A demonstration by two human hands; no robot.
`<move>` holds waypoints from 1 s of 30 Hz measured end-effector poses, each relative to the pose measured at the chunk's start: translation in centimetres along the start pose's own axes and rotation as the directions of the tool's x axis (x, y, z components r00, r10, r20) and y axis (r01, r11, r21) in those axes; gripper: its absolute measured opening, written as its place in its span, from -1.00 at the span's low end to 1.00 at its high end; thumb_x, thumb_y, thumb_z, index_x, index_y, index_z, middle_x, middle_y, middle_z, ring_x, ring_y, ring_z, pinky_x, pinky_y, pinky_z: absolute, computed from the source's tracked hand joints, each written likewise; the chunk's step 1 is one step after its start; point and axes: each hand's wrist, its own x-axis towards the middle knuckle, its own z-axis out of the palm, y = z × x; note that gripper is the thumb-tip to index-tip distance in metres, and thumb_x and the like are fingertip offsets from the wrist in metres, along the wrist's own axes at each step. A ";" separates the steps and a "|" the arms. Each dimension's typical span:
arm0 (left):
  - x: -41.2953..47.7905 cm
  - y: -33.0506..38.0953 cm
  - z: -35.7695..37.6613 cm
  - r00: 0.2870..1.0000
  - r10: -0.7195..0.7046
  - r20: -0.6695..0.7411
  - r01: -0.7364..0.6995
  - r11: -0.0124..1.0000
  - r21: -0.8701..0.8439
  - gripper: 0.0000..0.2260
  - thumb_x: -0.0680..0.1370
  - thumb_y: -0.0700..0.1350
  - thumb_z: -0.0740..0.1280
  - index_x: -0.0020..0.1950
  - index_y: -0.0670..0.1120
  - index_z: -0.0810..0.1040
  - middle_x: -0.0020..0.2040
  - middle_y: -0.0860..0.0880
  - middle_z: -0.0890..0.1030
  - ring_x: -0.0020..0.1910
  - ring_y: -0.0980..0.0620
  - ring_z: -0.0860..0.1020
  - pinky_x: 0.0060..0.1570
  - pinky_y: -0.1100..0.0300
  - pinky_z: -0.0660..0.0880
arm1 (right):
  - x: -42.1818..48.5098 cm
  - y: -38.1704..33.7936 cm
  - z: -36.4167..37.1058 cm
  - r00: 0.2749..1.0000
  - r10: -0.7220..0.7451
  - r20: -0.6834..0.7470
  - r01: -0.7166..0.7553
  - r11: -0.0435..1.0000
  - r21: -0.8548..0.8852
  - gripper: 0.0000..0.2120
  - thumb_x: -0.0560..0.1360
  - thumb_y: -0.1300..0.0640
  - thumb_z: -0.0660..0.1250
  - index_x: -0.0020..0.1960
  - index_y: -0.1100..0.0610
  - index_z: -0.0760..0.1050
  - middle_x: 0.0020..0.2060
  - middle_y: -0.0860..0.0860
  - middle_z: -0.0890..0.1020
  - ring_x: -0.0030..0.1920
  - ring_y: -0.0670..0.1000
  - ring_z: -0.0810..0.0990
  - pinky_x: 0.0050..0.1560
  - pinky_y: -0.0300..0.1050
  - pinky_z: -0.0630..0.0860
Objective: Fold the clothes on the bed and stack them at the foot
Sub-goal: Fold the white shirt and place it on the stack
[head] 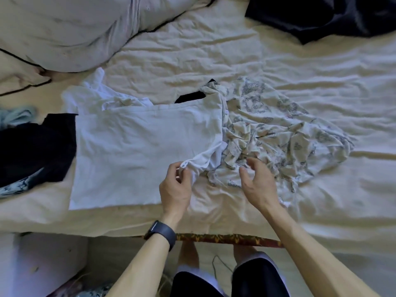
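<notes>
In the head view, a white shirt [139, 146] is laid flat on the bed [321, 200], near its front edge. Its sleeve [203, 161] is pinched between thumb and fingers of the left grip [175, 185]. The right grip [257, 179] is held spread and empty just above a crumpled patterned garment [278, 129], which touches the shirt's right side.

The sleeve fold is judged to be the step in hand. It would be done well if the sleeve were drawn inward across the body and kept taut, with the patterned cloth held clear by the free grip.

Counted: two white pieces, the flat shirt and a rumpled white piece [94, 93] behind it. One patterned piece. Three dark ones: a dark garment [32, 151] at the left, a dark cloth [321, 16] far right, and a small dark piece [190, 96] behind the shirt. No folded stack is seen.
</notes>
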 end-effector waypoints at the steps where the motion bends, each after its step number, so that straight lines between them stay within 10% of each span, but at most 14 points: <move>1: 0.2 0.3 -0.7 1.000 -0.025 -0.012 0.025 0.999 -0.023 -0.97 0.62 0.00 0.32 0.03 0.13 0.54 -0.22 0.33 0.59 -0.24 0.31 0.55 -0.33 0.46 0.38 | 0.4 -1.3 0.1 0.995 0.071 0.070 -0.081 0.985 0.150 -0.67 0.64 -0.11 0.26 0.29 0.06 0.53 0.16 -0.06 0.63 0.24 0.01 0.59 0.11 -0.27 0.48; 9: -1.6 2.2 -3.8 0.999 0.031 -0.013 -0.032 0.999 -0.043 -0.94 0.60 0.01 0.34 0.00 0.19 0.56 -0.17 0.31 0.62 -0.18 0.28 0.59 -0.28 0.48 0.41 | 5.6 -8.5 3.1 0.832 0.190 0.522 -0.519 0.599 0.610 -0.43 0.58 -0.29 0.30 0.37 0.12 0.44 0.21 0.04 0.58 0.13 0.11 0.67 -0.07 -0.02 0.64; 22: -2.2 0.7 -7.3 0.962 0.260 0.088 -0.263 0.964 0.032 -0.90 0.58 -0.02 0.36 0.08 0.08 0.61 -0.23 0.08 0.65 -0.24 0.04 0.63 -0.26 0.02 0.55 | 13.2 -14.6 4.8 0.906 0.247 0.345 -0.396 0.784 0.478 -0.88 0.54 0.07 0.43 -0.06 0.10 0.54 -0.17 0.04 0.67 -0.30 -0.04 0.67 -0.44 -0.25 0.57; 30: 1.0 -5.1 -14.0 0.958 -0.201 -0.207 0.083 0.880 -0.468 -0.93 0.52 0.06 0.33 -0.07 0.24 0.59 -0.24 0.17 0.64 -0.25 0.18 0.61 -0.27 0.36 0.50 | 11.5 -24.5 10.3 0.988 0.111 0.108 -0.146 0.899 0.414 -0.93 0.41 0.10 0.43 -0.15 0.02 0.53 -0.16 0.02 0.67 -0.17 0.04 0.68 -0.27 -0.14 0.64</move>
